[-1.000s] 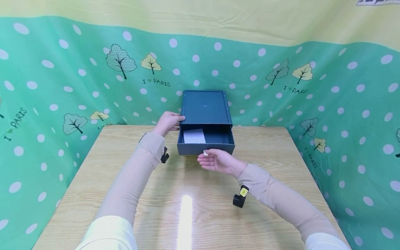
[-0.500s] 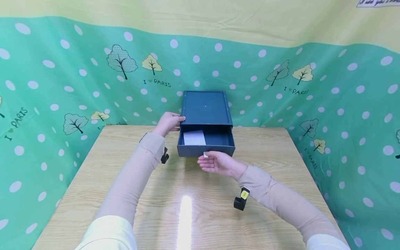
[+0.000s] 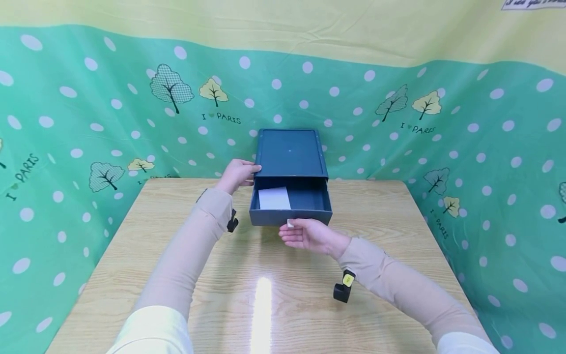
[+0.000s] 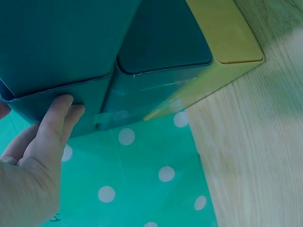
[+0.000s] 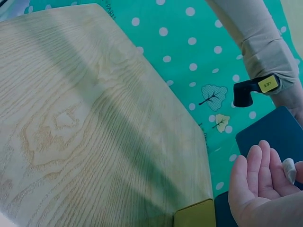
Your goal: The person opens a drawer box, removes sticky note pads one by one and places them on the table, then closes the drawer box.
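Note:
A dark blue drawer box (image 3: 289, 153) tops a stack at the back of the table in the head view. Its drawer (image 3: 267, 218) juts out toward me, with a flat white piece (image 3: 273, 198) lying in its left side. My right hand (image 3: 311, 237) is at the drawer front, where thumb and forefinger pinch a small white knob (image 5: 289, 170); the other fingers extend below it. My left hand (image 3: 238, 174) steadies the box's left side, thumb on the top edge. In the left wrist view its fingers (image 4: 54, 116) lie fairly straight against the side wall.
Below the top box sit another blue unit (image 4: 165, 40) and a yellow one (image 4: 232, 33), seen in the left wrist view. The wooden table (image 3: 212, 295) extends toward me. A green dotted curtain (image 3: 353, 118) hangs close behind the stack.
The drawer has slid a little farther out toward me, together with my right hand. More of the white piece inside shows. My left hand has stayed on the box.

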`<move>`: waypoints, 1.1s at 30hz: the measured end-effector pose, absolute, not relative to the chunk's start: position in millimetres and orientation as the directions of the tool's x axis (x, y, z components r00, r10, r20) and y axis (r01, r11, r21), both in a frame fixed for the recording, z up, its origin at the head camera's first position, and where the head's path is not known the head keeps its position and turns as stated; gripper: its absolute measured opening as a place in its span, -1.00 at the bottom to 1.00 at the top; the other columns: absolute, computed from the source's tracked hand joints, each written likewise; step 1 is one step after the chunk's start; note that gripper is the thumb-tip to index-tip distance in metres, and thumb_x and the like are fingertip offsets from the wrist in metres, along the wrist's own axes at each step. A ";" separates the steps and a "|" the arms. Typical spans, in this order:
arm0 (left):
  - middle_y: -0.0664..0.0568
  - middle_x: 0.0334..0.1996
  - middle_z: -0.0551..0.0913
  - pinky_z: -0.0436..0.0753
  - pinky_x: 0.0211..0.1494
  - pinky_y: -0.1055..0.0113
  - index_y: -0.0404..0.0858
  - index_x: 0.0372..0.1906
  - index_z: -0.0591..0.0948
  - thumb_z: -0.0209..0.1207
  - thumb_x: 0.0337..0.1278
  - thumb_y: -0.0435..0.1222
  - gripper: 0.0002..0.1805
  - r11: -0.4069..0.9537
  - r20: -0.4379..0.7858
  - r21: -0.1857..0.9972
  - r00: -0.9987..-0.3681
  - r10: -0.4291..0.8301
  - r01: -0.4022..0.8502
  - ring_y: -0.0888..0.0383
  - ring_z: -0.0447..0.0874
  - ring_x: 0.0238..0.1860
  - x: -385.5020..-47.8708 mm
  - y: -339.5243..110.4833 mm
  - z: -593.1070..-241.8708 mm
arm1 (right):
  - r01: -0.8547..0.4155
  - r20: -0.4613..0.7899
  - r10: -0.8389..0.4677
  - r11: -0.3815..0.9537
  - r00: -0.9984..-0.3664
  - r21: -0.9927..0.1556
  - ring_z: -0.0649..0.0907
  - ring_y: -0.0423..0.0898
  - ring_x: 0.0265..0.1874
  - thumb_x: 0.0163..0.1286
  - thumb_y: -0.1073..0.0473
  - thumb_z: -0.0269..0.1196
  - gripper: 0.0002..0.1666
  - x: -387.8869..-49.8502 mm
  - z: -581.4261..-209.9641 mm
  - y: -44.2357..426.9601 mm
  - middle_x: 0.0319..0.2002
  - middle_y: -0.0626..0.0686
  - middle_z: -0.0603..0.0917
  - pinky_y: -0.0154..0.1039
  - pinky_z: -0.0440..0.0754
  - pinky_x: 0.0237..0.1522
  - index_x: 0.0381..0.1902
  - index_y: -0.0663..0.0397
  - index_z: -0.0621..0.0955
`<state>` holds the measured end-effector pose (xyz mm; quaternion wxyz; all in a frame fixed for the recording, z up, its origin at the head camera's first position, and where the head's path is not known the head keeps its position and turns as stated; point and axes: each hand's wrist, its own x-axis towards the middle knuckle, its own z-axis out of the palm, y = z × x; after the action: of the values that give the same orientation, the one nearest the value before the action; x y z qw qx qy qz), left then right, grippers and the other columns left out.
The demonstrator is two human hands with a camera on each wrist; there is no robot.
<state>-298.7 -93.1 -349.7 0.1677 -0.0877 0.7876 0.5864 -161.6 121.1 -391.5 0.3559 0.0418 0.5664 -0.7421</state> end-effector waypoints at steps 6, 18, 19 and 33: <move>-0.18 0.29 0.41 0.59 0.21 0.19 -0.37 0.34 0.31 0.13 0.28 -0.24 -0.41 0.296 -0.362 0.897 -0.930 0.066 -0.328 -0.07 0.48 0.23 -295.5 -92.6 -348.7 | 0.584 -0.473 -0.483 -0.103 -0.737 -0.805 0.68 -0.18 -0.27 0.51 0.18 -0.10 -0.63 -157.5 -390.7 121.5 -0.29 0.02 0.69 -0.23 0.62 0.12 0.01 0.40 0.46; -0.17 0.30 0.39 0.59 0.21 0.18 -0.35 0.35 0.32 0.14 0.28 -0.23 -0.41 0.289 -0.366 0.897 -0.928 0.063 -0.334 -0.08 0.47 0.24 -294.9 -92.2 -346.7 | 0.600 -0.479 -0.496 -0.112 -0.724 -0.792 0.68 -0.18 -0.27 0.52 0.18 -0.11 -0.64 -154.7 -388.8 121.4 -0.30 0.01 0.70 -0.24 0.64 0.09 0.00 0.38 0.46; -0.17 0.30 0.40 0.59 0.21 0.18 -0.35 0.34 0.32 0.14 0.28 -0.23 -0.41 0.286 -0.364 0.899 -0.929 0.064 -0.332 -0.08 0.47 0.24 -295.3 -92.3 -347.3 | 0.604 -0.482 -0.496 -0.113 -0.723 -0.789 0.68 -0.18 -0.27 0.52 0.18 -0.11 -0.64 -154.5 -388.7 121.3 -0.31 0.01 0.70 -0.26 0.65 0.07 0.00 0.38 0.46; -0.19 0.26 0.44 0.60 0.20 0.17 -0.35 0.34 0.33 0.13 0.28 -0.23 -0.42 0.291 -0.352 0.902 -0.933 0.072 -0.318 -0.08 0.49 0.22 -297.3 -93.9 -349.8 | 0.632 -0.500 -0.512 -0.113 -0.698 -0.767 0.69 -0.19 -0.30 0.51 0.19 -0.10 -0.70 -148.3 -392.1 122.1 -0.32 0.01 0.71 -0.32 0.69 -0.03 -0.11 0.28 0.50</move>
<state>-297.3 -93.9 -349.8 0.1653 -0.0780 0.7861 0.5904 -148.3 122.1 -392.1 0.3844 0.0550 0.5439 -0.7439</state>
